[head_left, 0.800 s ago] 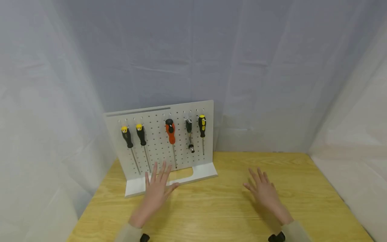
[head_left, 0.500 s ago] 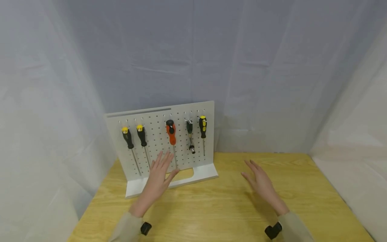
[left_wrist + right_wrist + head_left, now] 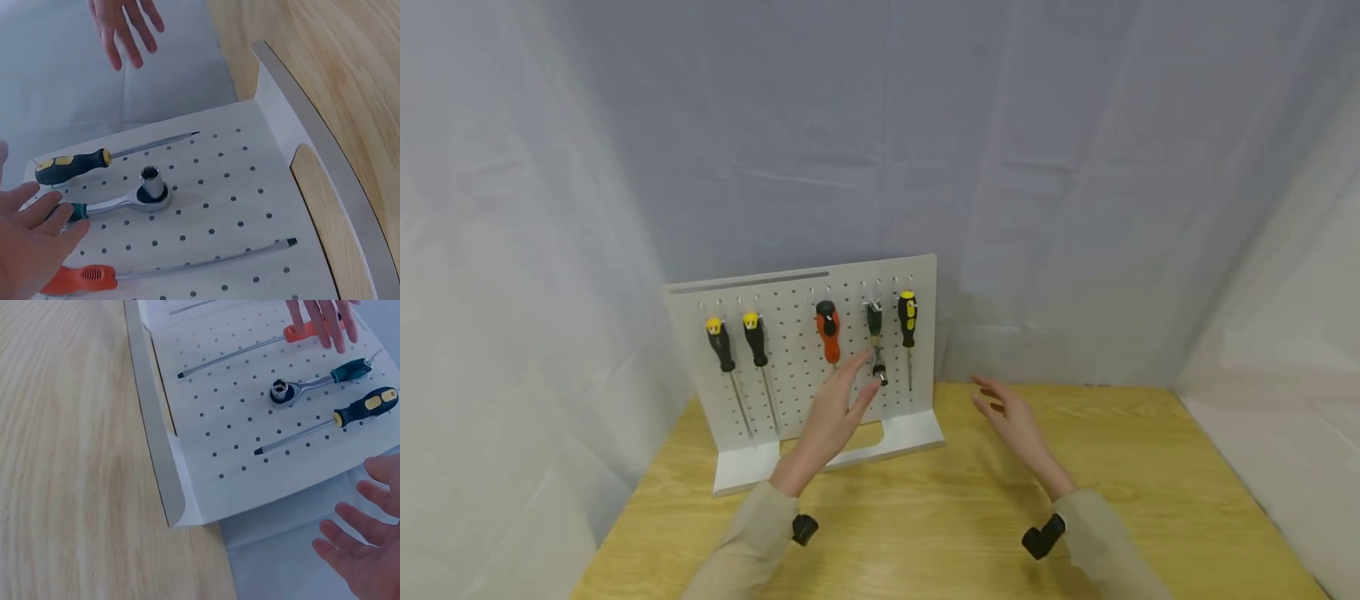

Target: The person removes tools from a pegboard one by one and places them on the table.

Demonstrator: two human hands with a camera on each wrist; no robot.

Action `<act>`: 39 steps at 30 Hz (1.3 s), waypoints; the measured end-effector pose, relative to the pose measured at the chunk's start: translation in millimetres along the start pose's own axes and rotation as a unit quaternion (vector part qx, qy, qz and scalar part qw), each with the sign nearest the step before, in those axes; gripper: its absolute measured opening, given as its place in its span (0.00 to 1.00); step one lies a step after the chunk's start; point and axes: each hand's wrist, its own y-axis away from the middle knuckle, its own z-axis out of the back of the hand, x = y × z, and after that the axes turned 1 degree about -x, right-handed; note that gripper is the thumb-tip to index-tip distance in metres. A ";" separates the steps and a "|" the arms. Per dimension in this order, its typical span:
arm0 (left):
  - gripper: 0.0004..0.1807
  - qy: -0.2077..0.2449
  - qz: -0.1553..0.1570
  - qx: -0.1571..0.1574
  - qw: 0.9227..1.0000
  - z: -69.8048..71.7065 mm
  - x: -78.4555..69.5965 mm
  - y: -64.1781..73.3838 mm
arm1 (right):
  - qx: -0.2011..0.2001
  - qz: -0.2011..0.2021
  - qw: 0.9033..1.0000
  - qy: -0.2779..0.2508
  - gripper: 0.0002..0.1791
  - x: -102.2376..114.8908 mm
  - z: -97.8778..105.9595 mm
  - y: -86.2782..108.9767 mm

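Observation:
A white pegboard stand (image 3: 805,333) carries several hanging tools. My left hand (image 3: 831,418) hovers in front of it with fingers extended and nothing held, nearest to a ratchet wrench (image 3: 152,194) with a green-and-black handle and a socket on its head. Beside the ratchet hang an orange-and-black screwdriver (image 3: 828,333) on the left and a black-and-yellow screwdriver (image 3: 907,320) on the right. To the right of the board my right hand (image 3: 1011,421) floats above the table, fingers loosely bent and holding nothing. Whether the left fingers touch the ratchet is hard to tell.
Two black screwdrivers with yellow ends, an outer one (image 3: 720,343) and an inner one (image 3: 755,339), hang at the board's left. The stand's base has a cut-out and rests on a wooden table (image 3: 925,517). Pale sheeting (image 3: 1045,208) surrounds the table's back and sides.
My left hand has moved right and up along the board, from below the orange screwdriver toward the ratchet. My right hand has shifted left toward the board. The tools still hang in place.

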 end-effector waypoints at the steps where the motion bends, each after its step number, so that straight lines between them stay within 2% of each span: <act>1: 0.28 0.006 0.003 0.001 1.000 -2.8 0.1 -4.1 | 0.002 -0.002 1.000 -0.019 0.24 1.2 -2.7 -4.0; 4: 0.29 0.022 0.006 0.011 1.000 -11.3 -0.1 -16.4 | 0.002 -0.004 0.998 -0.061 0.23 6.2 -12.2 -16.9; 8: 0.28 0.035 0.001 0.019 0.999 -21.6 -0.8 -29.2 | -0.007 -0.005 0.996 -0.092 0.21 15.1 -25.4 -31.9; 13: 0.28 0.046 0.017 0.021 0.999 -31.7 1.6 -41.9 | -0.003 0.004 0.991 -0.134 0.21 28.2 -35.6 -45.7; 17: 0.28 0.065 0.041 0.021 0.997 -37.1 2.9 -50.0 | 0.017 -0.018 0.983 -0.180 0.23 20.1 -46.3 -58.6; 23: 0.29 0.116 0.075 0.020 0.990 -44.1 3.9 -60.9 | 0.027 -0.044 0.979 -0.196 0.23 6.5 -66.2 -75.7; 33: 0.27 0.200 0.133 -0.004 0.971 -51.2 -0.4 -73.3 | 0.020 -0.053 0.975 -0.217 0.23 8.2 -74.9 -80.2; 39: 0.25 0.202 0.152 -0.029 0.967 -57.2 0.6 -79.1 | 0.034 -0.056 0.973 -0.219 0.22 33.1 -63.9 -72.6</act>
